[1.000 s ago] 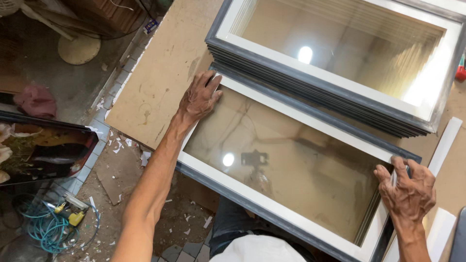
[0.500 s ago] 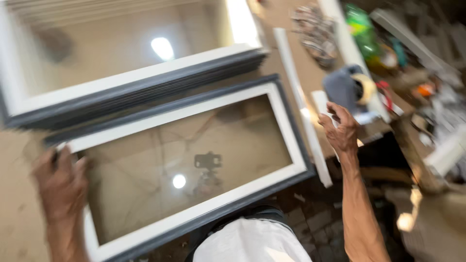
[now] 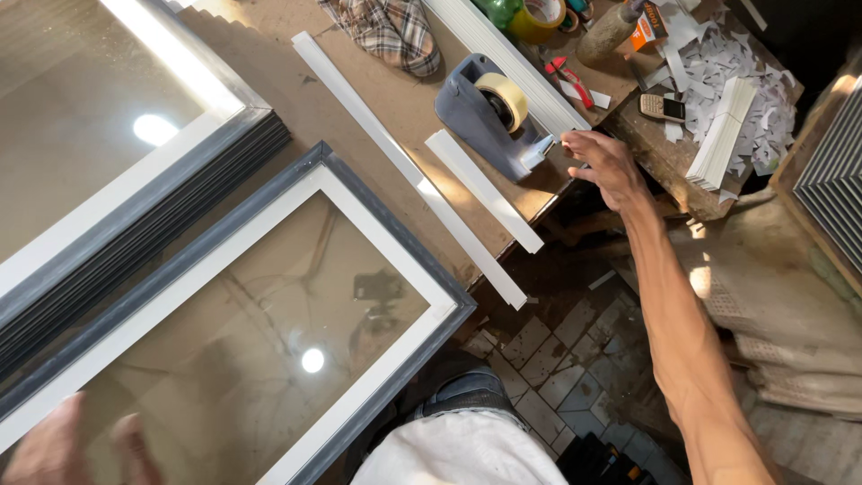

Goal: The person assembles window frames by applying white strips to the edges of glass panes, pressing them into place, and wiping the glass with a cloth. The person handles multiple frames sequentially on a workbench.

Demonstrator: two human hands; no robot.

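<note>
My right hand [image 3: 607, 164] reaches out over the table's right edge, fingers spread, right beside the blue-grey tape dispenser [image 3: 489, 117] with its roll of beige tape; it holds nothing. My left hand [image 3: 76, 449] is blurred at the bottom left, resting flat on the glass of the near grey-and-white picture frame [image 3: 296, 305], fingers apart. This frame lies flat on the brown worktable [image 3: 395, 117]. A stack of similar frames [image 3: 117, 171] lies beyond it at the upper left.
Two long white strips [image 3: 467, 193] lie between the frame and the dispenser. A checked cloth [image 3: 391, 31], a phone [image 3: 662, 108], paper scraps [image 3: 718, 81] and a yellow tape roll [image 3: 539, 18] are at the back. Below is a tiled floor [image 3: 548, 377].
My view has swung to the right. My right hand left the near frame's corner and stretched out to the tape dispenser. My left hand stays on the frame.
</note>
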